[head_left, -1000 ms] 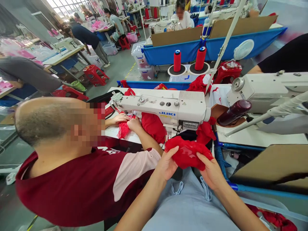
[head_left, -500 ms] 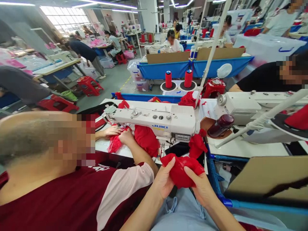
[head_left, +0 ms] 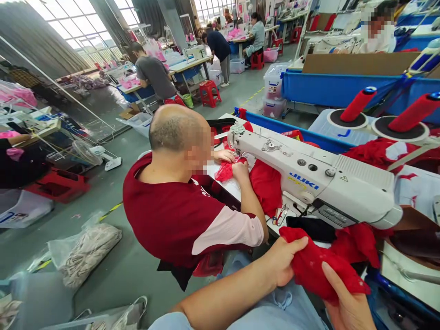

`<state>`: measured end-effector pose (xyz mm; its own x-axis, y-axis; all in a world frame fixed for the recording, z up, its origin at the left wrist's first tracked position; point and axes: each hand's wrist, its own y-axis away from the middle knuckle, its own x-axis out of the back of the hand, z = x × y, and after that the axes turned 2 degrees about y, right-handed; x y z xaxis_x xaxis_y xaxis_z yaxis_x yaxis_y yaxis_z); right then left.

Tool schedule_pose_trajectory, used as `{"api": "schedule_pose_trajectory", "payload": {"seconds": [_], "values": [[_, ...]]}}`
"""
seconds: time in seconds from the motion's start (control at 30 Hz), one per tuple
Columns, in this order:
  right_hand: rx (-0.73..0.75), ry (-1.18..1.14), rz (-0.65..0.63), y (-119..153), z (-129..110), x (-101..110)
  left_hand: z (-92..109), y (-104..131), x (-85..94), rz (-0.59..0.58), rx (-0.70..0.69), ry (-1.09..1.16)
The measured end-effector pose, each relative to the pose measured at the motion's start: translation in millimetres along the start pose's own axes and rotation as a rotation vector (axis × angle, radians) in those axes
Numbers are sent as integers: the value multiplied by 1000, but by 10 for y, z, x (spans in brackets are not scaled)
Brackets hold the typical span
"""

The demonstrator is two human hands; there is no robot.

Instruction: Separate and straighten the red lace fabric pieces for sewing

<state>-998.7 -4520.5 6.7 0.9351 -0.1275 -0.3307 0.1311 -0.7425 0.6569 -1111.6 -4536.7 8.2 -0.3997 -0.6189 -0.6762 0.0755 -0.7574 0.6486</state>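
Left hand [head_left: 282,263], head view: I pinched the upper-left end of a thin red fabric piece [head_left: 316,266], thumb on top. Right hand [head_left: 347,302] pinched its lower-right part. The piece was held above my lap, near the JUKI sewing machine [head_left: 309,174] but apart from its needle end. Its long axis ran upper left to lower right; no front was identifiable. I judged handling under way; work finished or outstanding could not be determined.

Sewing machine [head_left: 309,169]: on table [head_left: 233,189]. Seated person [head_left: 172,211]: left of machine. Thread cones [head_left: 358,104] (a pair): on spool stand [head_left: 338,120], behind machine.
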Motion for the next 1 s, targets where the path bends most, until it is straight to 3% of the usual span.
{"api": "schedule_pose_trajectory", "payload": {"seconds": [0.23, 1.0], "values": [[-30, 38, 40, 53, -16, -147, 104, 35, 25, 74, -4, 48], [-52, 39, 99, 52, 40, -158, 122, 32, 68, 43, -32, 16]]}}
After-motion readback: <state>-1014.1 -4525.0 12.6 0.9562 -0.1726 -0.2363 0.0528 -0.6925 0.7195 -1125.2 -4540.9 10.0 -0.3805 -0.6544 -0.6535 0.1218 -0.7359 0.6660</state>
